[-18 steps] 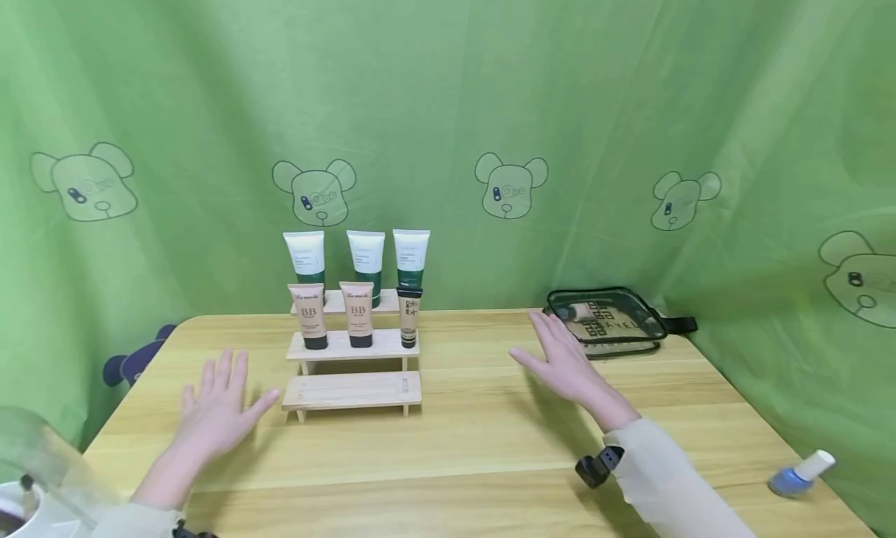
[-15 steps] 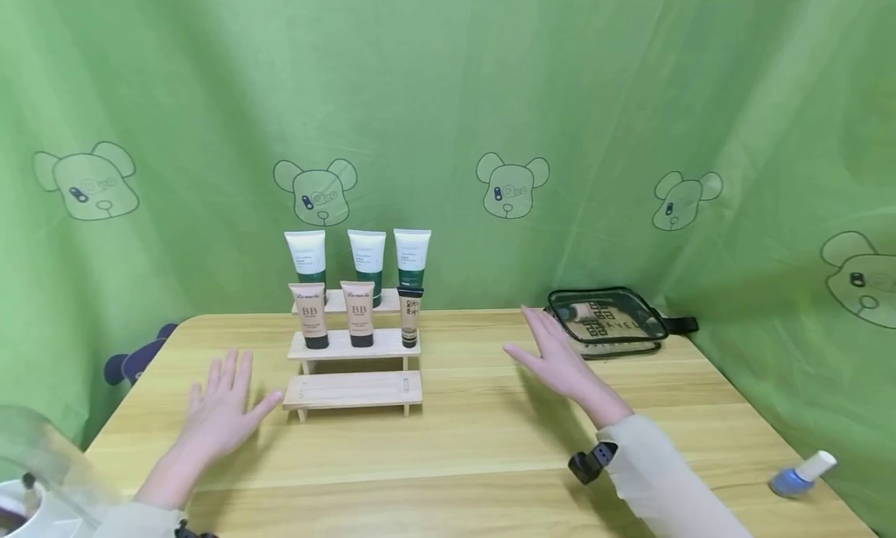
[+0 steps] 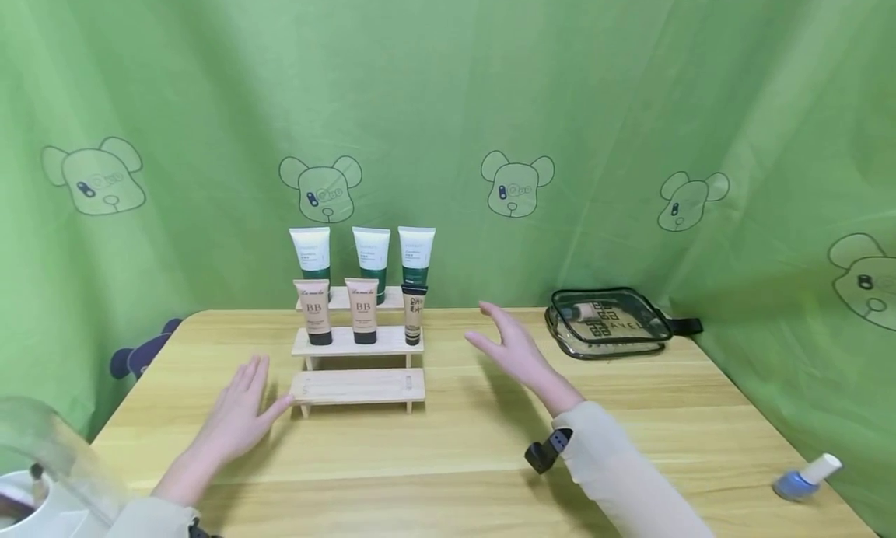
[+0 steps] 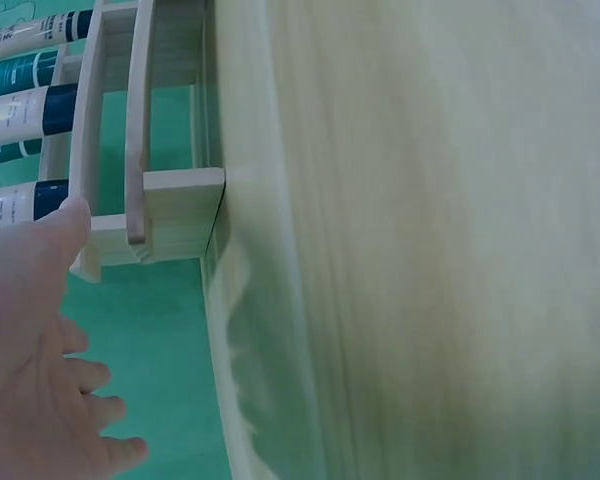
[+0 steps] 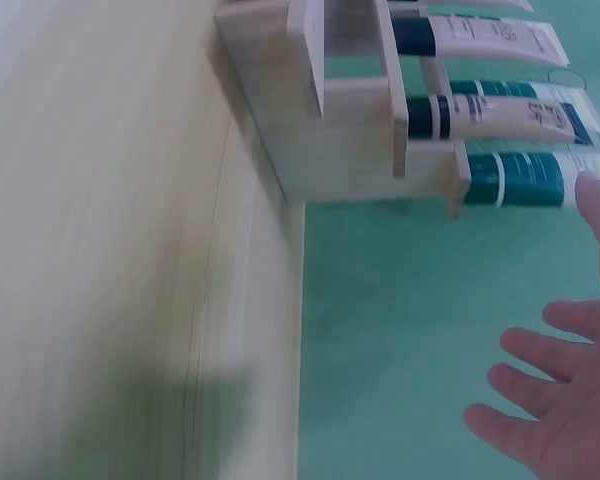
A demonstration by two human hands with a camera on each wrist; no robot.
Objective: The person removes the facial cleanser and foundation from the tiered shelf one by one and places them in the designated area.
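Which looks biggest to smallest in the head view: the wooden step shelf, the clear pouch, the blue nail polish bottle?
1. Wooden step shelf
2. Clear pouch, though it sits farther back, so it may look smaller than it is.
3. Blue nail polish bottle, plainly smallest despite being nearest.

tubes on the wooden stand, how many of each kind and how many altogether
white and green tubes, top step: 3
beige BB tubes, middle step: 2
narrow tan tube with black cap, middle step: 1
total on the wooden stand: 6
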